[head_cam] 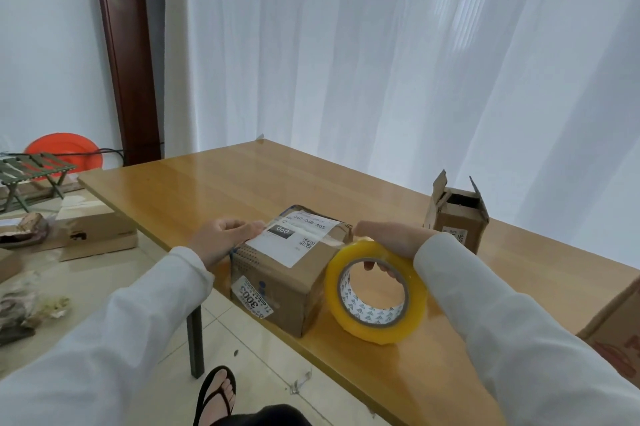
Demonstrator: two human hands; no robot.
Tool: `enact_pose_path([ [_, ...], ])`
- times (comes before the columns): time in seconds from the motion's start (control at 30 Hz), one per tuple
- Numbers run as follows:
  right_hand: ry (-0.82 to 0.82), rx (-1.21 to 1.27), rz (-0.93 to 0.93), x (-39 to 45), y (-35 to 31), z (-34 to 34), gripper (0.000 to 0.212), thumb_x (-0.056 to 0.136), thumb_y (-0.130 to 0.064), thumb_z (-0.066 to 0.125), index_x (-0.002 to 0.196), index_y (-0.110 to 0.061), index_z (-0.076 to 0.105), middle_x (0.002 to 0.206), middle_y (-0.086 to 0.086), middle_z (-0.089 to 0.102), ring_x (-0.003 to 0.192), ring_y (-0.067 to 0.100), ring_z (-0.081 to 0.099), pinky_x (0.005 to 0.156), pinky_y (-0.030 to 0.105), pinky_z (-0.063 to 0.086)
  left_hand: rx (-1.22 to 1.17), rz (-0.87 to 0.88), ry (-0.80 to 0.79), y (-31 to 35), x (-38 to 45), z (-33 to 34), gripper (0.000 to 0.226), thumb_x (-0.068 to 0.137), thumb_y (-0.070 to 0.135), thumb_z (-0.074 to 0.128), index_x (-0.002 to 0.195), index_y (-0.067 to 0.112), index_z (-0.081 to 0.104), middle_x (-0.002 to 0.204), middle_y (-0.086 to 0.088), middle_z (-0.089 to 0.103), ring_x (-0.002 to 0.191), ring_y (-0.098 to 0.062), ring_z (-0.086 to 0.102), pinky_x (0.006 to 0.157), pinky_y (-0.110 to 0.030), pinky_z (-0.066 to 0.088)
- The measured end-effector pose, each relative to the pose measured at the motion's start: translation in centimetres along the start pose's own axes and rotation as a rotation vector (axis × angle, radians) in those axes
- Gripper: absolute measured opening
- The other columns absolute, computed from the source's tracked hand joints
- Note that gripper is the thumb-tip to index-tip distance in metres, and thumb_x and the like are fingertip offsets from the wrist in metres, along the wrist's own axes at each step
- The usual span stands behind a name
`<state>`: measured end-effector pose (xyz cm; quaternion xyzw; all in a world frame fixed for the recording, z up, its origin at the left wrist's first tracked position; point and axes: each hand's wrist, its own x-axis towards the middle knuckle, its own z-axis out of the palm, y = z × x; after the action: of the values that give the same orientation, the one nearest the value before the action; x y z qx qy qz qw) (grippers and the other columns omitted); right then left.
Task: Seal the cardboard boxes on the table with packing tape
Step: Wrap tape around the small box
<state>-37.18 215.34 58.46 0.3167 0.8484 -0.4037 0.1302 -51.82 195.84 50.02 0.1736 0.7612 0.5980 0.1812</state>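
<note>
A person in a white long-sleeved top worked at a wooden table, where a small cardboard box with its flaps closed sat at the near left edge, a white shipping label across its top. The left hand rested at the far left edge of the box top, its fingers curled and pressing on the end of a clear strip of tape that ran across the label toward the right. The right hand gripped a large roll of yellowish packing tape, fingers hooked through the cardboard core and the thumb lying over the outside; the roll stood on edge just beside the box's right side, its lower rim at the tabletop. A second, taller cardboard box stood well apart toward the far right of the table with its top flaps open and upright. The corner of a third box showed at the right edge of the view. White curtains hung behind the table. On the tiled floor to the left lay another carton, scraps of packing material, a small folding stool and an orange disc. A foot in a black sandal showed below the table edge.
</note>
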Motion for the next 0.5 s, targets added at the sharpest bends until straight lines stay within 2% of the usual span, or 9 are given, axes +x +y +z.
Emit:
enact_pose_path([
  [0.07, 0.004, -0.019, 0.009, 0.3, -0.1, 0.0, 0.042, 0.094, -0.04, 0.045, 0.067, -0.01, 0.057, 0.037, -0.003, 0.051, 0.03, 0.006, 0.041, 0.041, 0.011, 0.036, 0.231, 0.173, 0.252, 0.5, -1.1, -0.1, 0.054, 0.069, 0.058, 0.067, 0.107, 0.019, 0.062, 0.108, 0.003, 0.062, 0.106, -0.019, 0.055, 0.08, -0.029, 0.043],
  [0.13, 0.005, -0.018, 0.017, 0.5, -0.1, 0.0, 0.043, 0.094, -0.041, 0.045, 0.067, -0.01, 0.058, 0.038, -0.003, 0.052, 0.03, 0.005, 0.042, 0.041, 0.011, 0.037, 0.321, 0.368, 0.387, 1.1, -3.9, 1.2, 0.056, 0.071, 0.06, 0.068, 0.114, 0.027, 0.053, 0.116, 0.011, 0.049, 0.111, -0.011, 0.043, 0.087, -0.03, 0.036],
  [0.2, 0.028, -0.014, 0.021, 0.9, 0.0, 0.0, 0.043, 0.094, -0.041, 0.044, 0.067, -0.01, 0.058, 0.038, -0.003, 0.053, 0.031, 0.006, 0.044, 0.041, 0.011, 0.039, 0.447, 0.461, 0.288, 0.4, -6.2, 2.9, 0.081, 0.057, 0.076, 0.065, 0.123, 0.036, 0.039, 0.12, 0.016, 0.037, 0.114, -0.005, 0.032, 0.091, -0.029, 0.034],
  [0.27, 0.053, -0.023, 0.019, 0.8, 0.0, 0.1, 0.046, 0.095, -0.042, 0.043, 0.066, -0.01, 0.058, 0.039, -0.002, 0.053, 0.035, 0.008, 0.045, 0.04, 0.012, 0.04, 0.612, 0.47, 0.167, -1.0, -6.7, 3.9, 0.115, 0.037, 0.094, 0.049, 0.135, 0.04, 0.022, 0.134, 0.015, 0.023, 0.126, -0.009, 0.022, 0.102, -0.037, 0.035],
  [0.3, 0.062, -0.031, 0.021, 0.9, 0.1, 0.3, 0.046, 0.095, -0.042, 0.042, 0.066, -0.009, 0.058, 0.039, -0.001, 0.053, 0.037, 0.009, 0.046, 0.041, 0.013, 0.04, 0.673, 0.459, 0.143, -1.9, -6.3, 4.0, 0.125, 0.032, 0.099, 0.042, 0.138, 0.04, 0.015, 0.14, 0.015, 0.015, 0.132, -0.012, 0.016, 0.106, -0.042, 0.034],
  [0.37, 0.071, -0.03, 0.027, 0.9, 0.2, 0.4, 0.046, 0.095, -0.041, 0.042, 0.067, -0.008, 0.058, 0.044, 0.001, 0.054, 0.042, 0.011, 0.046, 0.043, 0.015, 0.04, 0.636, 0.444, 0.152, -3.1, -5.3, 4.0, 0.126, 0.033, 0.095, 0.047, 0.14, 0.038, 0.012, 0.141, 0.018, 0.008, 0.135, -0.015, 0.014, 0.106, -0.042, 0.037],
  [0.5, 0.114, 0.003, 0.002, 1.1, 0.7, 1.0, 0.046, 0.093, -0.045, 0.042, 0.078, -0.006, 0.063, 0.066, 0.007, 0.058, 0.053, 0.016, 0.049, 0.052, 0.022, 0.043, 0.484, 0.473, 0.198, -3.8, -4.4, 4.5, 0.104, 0.044, 0.079, 0.056, 0.133, 0.032, 0.027, 0.129, 0.02, 0.017, 0.126, -0.014, 0.029, 0.096, -0.033, 0.047],
])
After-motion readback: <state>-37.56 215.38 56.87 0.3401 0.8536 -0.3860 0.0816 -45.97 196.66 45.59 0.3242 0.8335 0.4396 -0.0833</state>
